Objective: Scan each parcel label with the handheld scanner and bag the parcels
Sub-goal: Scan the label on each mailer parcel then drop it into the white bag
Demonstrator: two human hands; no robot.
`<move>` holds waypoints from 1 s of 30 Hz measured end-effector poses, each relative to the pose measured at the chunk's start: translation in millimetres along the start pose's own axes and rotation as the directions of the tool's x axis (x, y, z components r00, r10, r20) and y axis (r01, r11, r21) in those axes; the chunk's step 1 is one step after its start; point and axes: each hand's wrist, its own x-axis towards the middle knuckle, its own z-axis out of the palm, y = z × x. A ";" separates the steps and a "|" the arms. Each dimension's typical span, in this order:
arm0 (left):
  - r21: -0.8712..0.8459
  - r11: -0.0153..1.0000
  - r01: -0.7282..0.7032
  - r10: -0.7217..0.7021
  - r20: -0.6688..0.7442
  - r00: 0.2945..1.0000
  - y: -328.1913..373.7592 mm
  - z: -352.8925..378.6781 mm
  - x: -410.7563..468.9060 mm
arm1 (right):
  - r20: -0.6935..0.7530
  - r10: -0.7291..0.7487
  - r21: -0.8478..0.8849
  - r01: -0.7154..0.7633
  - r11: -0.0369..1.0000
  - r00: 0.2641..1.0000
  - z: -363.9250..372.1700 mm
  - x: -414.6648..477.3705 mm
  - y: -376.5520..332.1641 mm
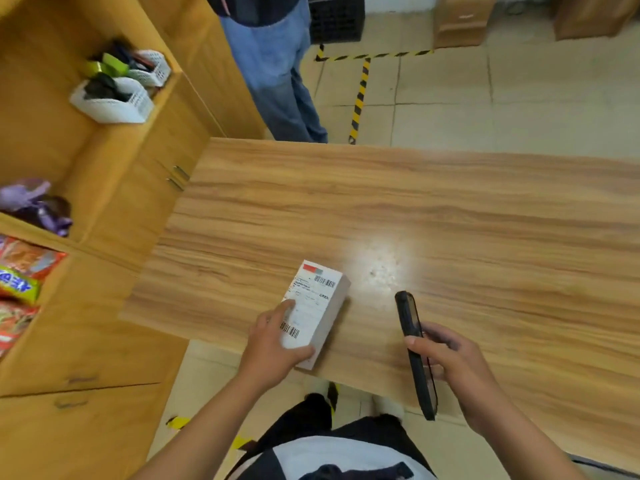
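A small white parcel box (pixel 320 303) lies on the wooden table (pixel 450 220) near its front left corner, with a shipping label and barcodes facing up. My left hand (pixel 273 344) grips the box's near end, thumb and fingers on its sides. To the right, my right hand (pixel 457 368) holds a black handheld scanner (pixel 414 344) upright on its edge just above the table, its far tip pointing away from me. The scanner is a hand's width right of the box. No bag is in view.
Yellow wooden shelves (pixel 114 188) stand at the left with white baskets (pixel 114 102), a purple item and snack packets (pixel 20 275). A person in blue jeans (pixel 277 81) stands beyond the table's far left corner. Striped floor tape (pixel 360 95) runs on the tiles.
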 end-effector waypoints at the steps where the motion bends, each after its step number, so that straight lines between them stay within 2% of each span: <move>1: -0.039 0.999 0.033 -0.034 -0.032 0.999 -8.9 -8.1 1.3 | 0.024 -0.005 -0.004 0.006 1.000 1.000 10.7 3.9 -3.6; 7: -0.311 0.944 0.108 -0.165 -0.162 0.973 -60.7 -55.3 29.7 | 0.112 -0.052 -0.085 0.062 0.994 0.992 82.6 30.5 -23.6; 11: -0.483 0.872 0.081 -0.191 -0.182 0.965 -103.2 -99.7 64.3 | 0.109 -0.078 -0.176 0.096 0.980 0.991 153.8 38.8 -33.2; 20: -0.699 0.713 0.054 -0.211 -0.140 0.967 -235.5 -242.2 138.8 | 0.111 -0.097 -0.297 0.126 0.946 0.989 350.0 41.7 -58.4; 26: -0.733 0.662 0.155 -0.239 -0.010 0.971 -295.2 -316.9 205.6 | -0.008 -0.110 -0.272 0.104 0.957 0.994 416.8 45.6 -72.3; 28: -0.702 0.669 0.245 -0.254 0.095 0.963 -307.7 -332.6 231.8 | -0.053 -0.112 -0.268 0.094 0.959 0.992 426.4 46.9 -73.6; 30: -0.694 0.634 0.341 -0.234 0.248 0.940 -320.0 -339.9 259.3 | -0.098 -0.102 -0.271 0.072 0.960 0.990 431.4 45.8 -74.0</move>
